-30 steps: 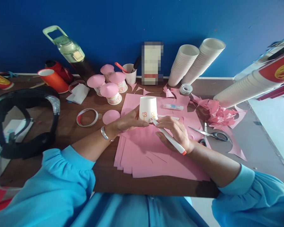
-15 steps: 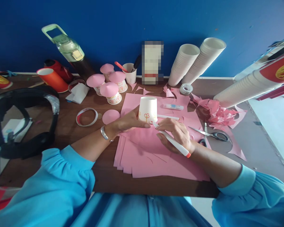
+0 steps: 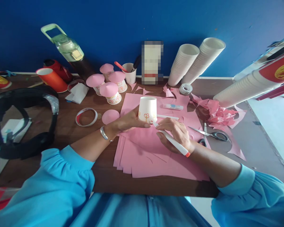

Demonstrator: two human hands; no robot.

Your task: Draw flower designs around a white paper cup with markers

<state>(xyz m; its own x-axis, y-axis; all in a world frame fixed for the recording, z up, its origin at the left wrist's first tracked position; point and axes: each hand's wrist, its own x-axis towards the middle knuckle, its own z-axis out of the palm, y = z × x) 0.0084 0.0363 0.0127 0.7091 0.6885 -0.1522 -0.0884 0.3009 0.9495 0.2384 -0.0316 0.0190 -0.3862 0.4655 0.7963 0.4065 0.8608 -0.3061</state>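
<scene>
An upside-down white paper cup (image 3: 147, 107) with orange and pink flowers drawn near its rim is held up by my left hand (image 3: 131, 120), thumb along its lower edge. My right hand (image 3: 175, 134) grips a white marker pen (image 3: 176, 143) with an orange end, its tip at the cup's lower right side. Pink paper sheets (image 3: 144, 157) lie stacked beneath both hands. Just left of my left hand is a pink paper disc (image 3: 110, 117). A second white pen (image 3: 167, 117) and a glue stick (image 3: 172, 107) rest on the sheets behind my right hand.
Several decorated cups with pink cone roofs (image 3: 109, 89) stand back left, near a cup of markers (image 3: 129, 74) and a bottle (image 3: 69, 47). Tall paper cup stacks (image 3: 184, 63) stand back right. Scissors (image 3: 218, 136), crumpled pink paper (image 3: 219, 113) and tape rolls (image 3: 86, 117) lie around.
Both hands, the cup and the marker keep nearly the same place. A pink mark near the cup's lower right rim looks slightly fuller now.
</scene>
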